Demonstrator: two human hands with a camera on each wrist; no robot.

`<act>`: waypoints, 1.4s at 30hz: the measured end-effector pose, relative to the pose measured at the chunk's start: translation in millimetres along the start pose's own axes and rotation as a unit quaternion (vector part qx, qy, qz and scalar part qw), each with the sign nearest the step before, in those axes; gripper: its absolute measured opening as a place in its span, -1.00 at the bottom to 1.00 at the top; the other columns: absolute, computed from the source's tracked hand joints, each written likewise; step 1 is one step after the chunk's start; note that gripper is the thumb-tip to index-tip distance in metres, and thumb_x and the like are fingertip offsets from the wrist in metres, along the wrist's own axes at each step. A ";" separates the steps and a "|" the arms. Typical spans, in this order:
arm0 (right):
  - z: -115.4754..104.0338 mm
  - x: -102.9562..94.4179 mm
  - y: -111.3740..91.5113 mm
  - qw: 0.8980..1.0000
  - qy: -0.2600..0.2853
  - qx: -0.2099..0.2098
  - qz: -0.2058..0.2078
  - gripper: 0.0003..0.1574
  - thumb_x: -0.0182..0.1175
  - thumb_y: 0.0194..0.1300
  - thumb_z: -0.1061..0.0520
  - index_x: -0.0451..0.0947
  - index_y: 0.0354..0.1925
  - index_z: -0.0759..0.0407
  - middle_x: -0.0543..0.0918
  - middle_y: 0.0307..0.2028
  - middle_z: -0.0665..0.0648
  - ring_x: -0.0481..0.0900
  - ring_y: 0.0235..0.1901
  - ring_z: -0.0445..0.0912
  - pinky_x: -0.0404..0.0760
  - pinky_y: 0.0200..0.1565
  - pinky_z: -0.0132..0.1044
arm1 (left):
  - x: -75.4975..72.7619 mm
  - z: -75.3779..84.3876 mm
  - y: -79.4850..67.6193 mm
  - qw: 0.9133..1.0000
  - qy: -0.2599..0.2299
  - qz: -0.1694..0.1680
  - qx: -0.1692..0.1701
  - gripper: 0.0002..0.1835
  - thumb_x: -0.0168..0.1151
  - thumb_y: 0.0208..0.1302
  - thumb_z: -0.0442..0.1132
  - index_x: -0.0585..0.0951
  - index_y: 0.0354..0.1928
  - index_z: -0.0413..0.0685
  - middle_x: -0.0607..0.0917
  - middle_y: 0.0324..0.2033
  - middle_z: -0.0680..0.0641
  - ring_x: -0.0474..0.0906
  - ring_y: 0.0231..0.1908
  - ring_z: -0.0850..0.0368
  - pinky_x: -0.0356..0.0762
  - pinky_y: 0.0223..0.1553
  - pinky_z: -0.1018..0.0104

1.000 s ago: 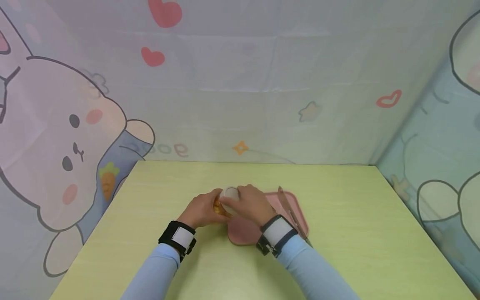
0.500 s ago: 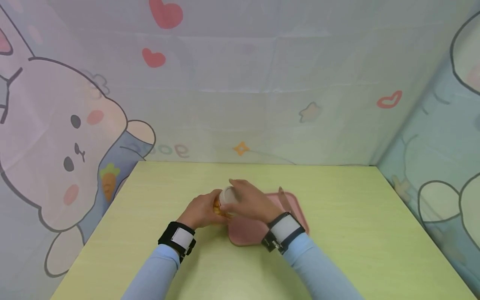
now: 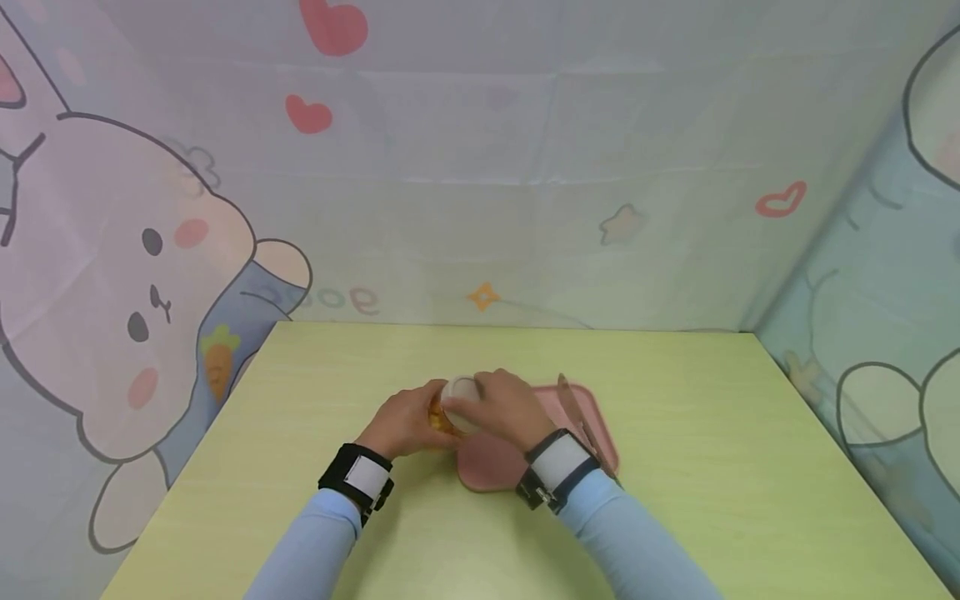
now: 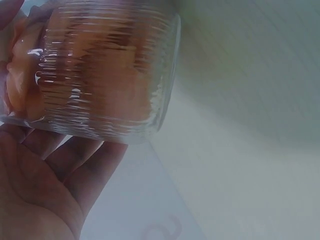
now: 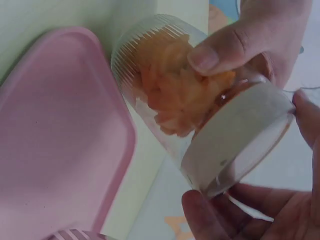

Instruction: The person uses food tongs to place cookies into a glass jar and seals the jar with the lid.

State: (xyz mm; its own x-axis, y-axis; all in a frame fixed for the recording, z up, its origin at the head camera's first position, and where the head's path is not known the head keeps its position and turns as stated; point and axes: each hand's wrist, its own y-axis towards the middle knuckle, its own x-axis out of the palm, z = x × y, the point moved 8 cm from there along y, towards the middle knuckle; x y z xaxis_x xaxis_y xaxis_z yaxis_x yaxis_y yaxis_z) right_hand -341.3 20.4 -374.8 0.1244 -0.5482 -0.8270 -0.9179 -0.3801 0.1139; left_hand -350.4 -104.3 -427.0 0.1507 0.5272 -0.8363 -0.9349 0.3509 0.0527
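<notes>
A clear ribbed jar (image 5: 160, 90) with orange pieces inside is held tilted above the table, next to the pink tray. My left hand (image 3: 405, 423) grips its body, the thumb lying across the side in the right wrist view. Fingers of that hand support the ribbed wall in the left wrist view. The white lid (image 5: 235, 140) sits on the jar's mouth. My right hand (image 3: 512, 408) holds this lid by its rim, thumb on one side and fingers on the other. Part of the jar is hidden behind both hands in the head view.
The pink tray (image 3: 487, 464) lies just right of the jar, partly under my right forearm. A knife (image 3: 573, 407) rests slantwise over its right side, its lower end partly hidden by the wrist strap. The light table (image 3: 690, 467) reaches a printed curtain behind.
Half a second ago my right hand was turned further right, with fingers raised off the lid; now it is turned back around the lid. The left hand and tray stay put.
</notes>
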 end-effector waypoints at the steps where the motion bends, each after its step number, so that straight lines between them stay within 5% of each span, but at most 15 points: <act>1: 2.1 0.5 0.0 1.000 -0.003 0.014 0.004 -0.36 0.14 0.17 -0.38 0.54 -0.41 0.18 0.52 -0.58 0.07 0.43 -0.62 -0.12 0.36 -0.63 -0.33 | 0.3 0.3 0.2 1.000 0.001 -0.001 0.001 -0.18 0.48 -0.19 0.15 0.44 0.20 0.12 0.66 -0.26 0.03 0.50 -0.36 0.16 0.54 -0.32 0.20; 6: 7.9 2.1 -0.2 0.999 -0.016 0.039 0.010 -0.24 0.07 0.13 -0.51 0.52 -0.41 0.18 0.50 -0.61 0.07 0.41 -0.65 -0.12 0.30 -0.66 -0.35 | 1.0 -0.1 0.8 1.000 0.004 -0.001 0.001 -0.17 0.48 -0.19 0.15 0.43 0.21 0.10 0.66 -0.26 0.02 0.50 -0.37 0.16 0.55 -0.33 0.20; 10: 9.6 4.2 0.3 1.000 -0.002 0.017 -0.010 -0.05 0.12 0.11 -0.48 0.51 0.08 0.28 0.64 -0.10 0.22 0.56 -0.27 -0.04 0.60 -0.33 -0.18 | 0.5 -1.2 0.6 1.000 0.002 0.002 -0.004 -0.14 0.49 -0.21 0.13 0.43 0.23 0.07 0.67 -0.22 0.00 0.51 -0.34 0.15 0.56 -0.28 0.19; 14: 2.1 6.8 1.3 0.997 0.008 -0.044 -0.057 0.10 0.27 0.10 -0.30 0.16 0.41 0.23 0.34 0.31 0.29 0.43 0.04 -0.01 0.56 -0.01 -0.06 | 0.6 -1.5 0.9 1.000 0.004 0.004 -0.003 -0.14 0.49 -0.21 0.09 0.43 0.23 0.05 0.67 -0.19 0.00 0.52 -0.29 0.13 0.56 -0.25 0.16; 21: -7.0 6.9 -0.5 0.994 -0.005 -0.092 -0.061 -0.09 0.25 0.15 -0.07 0.25 0.36 0.30 0.43 0.22 0.34 0.43 0.00 -0.01 0.58 -0.08 -0.11 | 1.1 -2.4 0.7 1.000 0.006 0.007 0.000 -0.12 0.49 -0.21 0.11 0.42 0.25 0.07 0.67 -0.14 0.00 0.52 -0.23 0.14 0.56 -0.20 0.14; 28: -6.1 4.5 1.9 0.999 -0.017 -0.036 -0.021 -0.46 0.15 0.20 -0.19 0.54 -0.10 0.23 0.61 -0.29 0.17 0.50 -0.40 -0.06 0.54 -0.45 -0.22 | 0.0 0.0 -0.7 1.000 0.004 0.001 -0.006 -0.12 0.49 -0.19 0.13 0.42 0.26 0.10 0.67 -0.15 0.01 0.51 -0.28 0.14 0.56 -0.24 0.16; 35: 3.6 5.4 2.3 0.999 -0.022 0.035 0.000 -0.30 0.04 0.21 -0.42 0.53 -0.35 0.20 0.56 -0.53 0.10 0.47 -0.60 -0.09 0.37 -0.62 -0.32 | -1.1 2.8 -0.8 1.000 0.013 -0.004 -0.007 -0.13 0.49 -0.20 0.15 0.42 0.24 0.09 0.67 -0.21 0.02 0.51 -0.32 0.14 0.56 -0.27 0.17; 38: 7.1 7.1 2.2 0.999 -0.015 0.035 0.002 -0.25 0.02 0.20 -0.47 0.54 -0.34 0.20 0.59 -0.51 0.14 0.48 -0.59 -0.09 0.39 -0.62 -0.31 | -0.6 2.6 -0.4 1.000 0.017 -0.006 -0.006 -0.12 0.49 -0.19 0.15 0.42 0.25 0.08 0.67 -0.21 0.02 0.51 -0.33 0.15 0.56 -0.28 0.18; 42: 8.3 6.8 2.2 1.000 0.002 0.019 -0.020 -0.11 0.12 0.17 -0.40 0.48 0.11 0.30 0.62 -0.06 0.27 0.54 -0.30 -0.04 0.57 -0.34 -0.20 | -1.0 1.3 -0.1 1.000 0.013 -0.002 -0.004 -0.13 0.50 -0.20 0.14 0.43 0.24 0.08 0.68 -0.19 0.01 0.52 -0.31 0.14 0.56 -0.26 0.17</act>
State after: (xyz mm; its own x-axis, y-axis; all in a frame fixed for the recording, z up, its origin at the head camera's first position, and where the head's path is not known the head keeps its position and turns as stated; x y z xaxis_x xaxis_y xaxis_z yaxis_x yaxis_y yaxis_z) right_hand -345.6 22.0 -384.7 0.1627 -0.5354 -0.8288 -0.9257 -0.3735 0.0595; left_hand -350.0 -103.8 -425.5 0.1454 0.5051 -0.8507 -0.9372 0.3459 0.0451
